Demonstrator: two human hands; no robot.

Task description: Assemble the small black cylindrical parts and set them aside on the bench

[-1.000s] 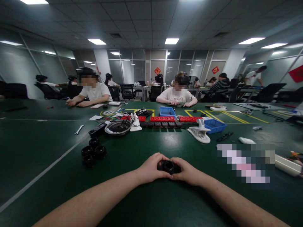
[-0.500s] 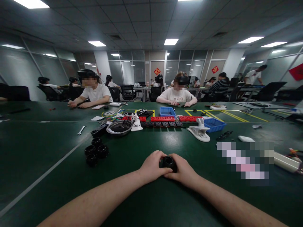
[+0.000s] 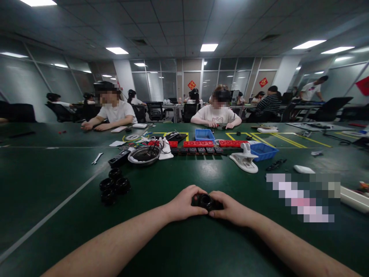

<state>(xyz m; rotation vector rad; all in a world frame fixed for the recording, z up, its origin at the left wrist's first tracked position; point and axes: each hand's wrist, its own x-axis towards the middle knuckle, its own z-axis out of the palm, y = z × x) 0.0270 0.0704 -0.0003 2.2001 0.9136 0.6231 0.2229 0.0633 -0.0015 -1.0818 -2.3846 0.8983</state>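
A small black ring-shaped part [image 3: 206, 201] with a round hole facing up is between my two hands, low over the green table or on it. My left hand [image 3: 188, 204] curls round its left side, thumb in front and fingers behind. From the right, my right hand [image 3: 230, 209] is bent about the same part with thumb and fingertips at its edge; a dark gap shows inside its palm. Several similar black ring-shaped parts [image 3: 122, 186] are grouped on the table to the left, apart from my hands.
Beyond my hands lie a metal bowl [image 3: 144, 156], a white clamp stand [image 3: 245, 159], red strips [image 3: 198, 144] and blue trays [image 3: 263, 152]. A wrench [image 3: 97, 158] lies left. At right are a white case [image 3: 304, 169] and a blurred-out item [image 3: 302, 200]. Two people sit across the table.
My right hand has shifted slightly right and its grip looks looser, showing more dark space inside the palm. My left hand stays round the black part. The view has shifted a little.
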